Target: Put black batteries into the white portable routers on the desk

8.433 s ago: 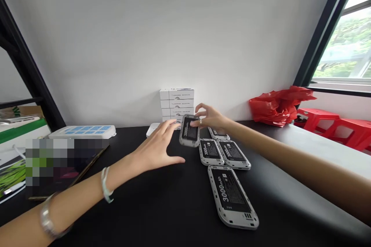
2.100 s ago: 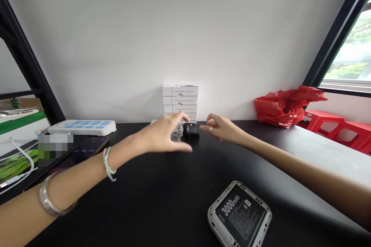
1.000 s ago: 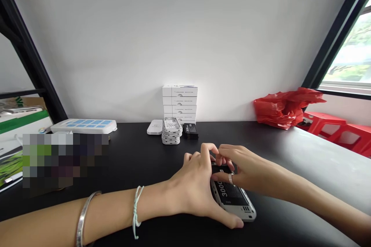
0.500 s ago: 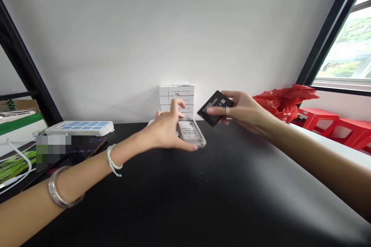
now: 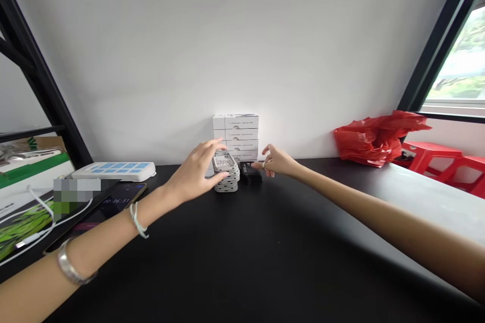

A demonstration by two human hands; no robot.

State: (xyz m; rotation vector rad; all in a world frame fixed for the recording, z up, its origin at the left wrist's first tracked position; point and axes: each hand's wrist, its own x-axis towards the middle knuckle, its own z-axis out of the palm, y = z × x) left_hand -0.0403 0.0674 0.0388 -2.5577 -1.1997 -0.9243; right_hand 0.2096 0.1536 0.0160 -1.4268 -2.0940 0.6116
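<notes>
A stack of several pale, see-through device casings [image 5: 226, 164] stands on the black table, the top one tilted a little. My left hand [image 5: 199, 169] is at its left side, thumb in front and fingers behind, spread apart. Right of the casings lies a low stack of black flat batteries [image 5: 250, 175] with white print. Over the right edge of that stack is my right hand [image 5: 278, 160], thumb and fingers apart, a fingertip at the top battery. Several white boxes [image 5: 242, 133] are piled behind, against the wall.
To the left are a white power strip [image 5: 113, 170], a phone [image 5: 117, 199] showing a timer, and a white cable [image 5: 41, 207]. A crumpled red plastic bag [image 5: 373, 136] lies at the back right. Red stools [image 5: 435, 154] stand beyond the table's right side.
My right hand has moved left and down, and the battery it held is now on the battery stack. My left hand has shifted left with the casing, now on top of the casing stack.
</notes>
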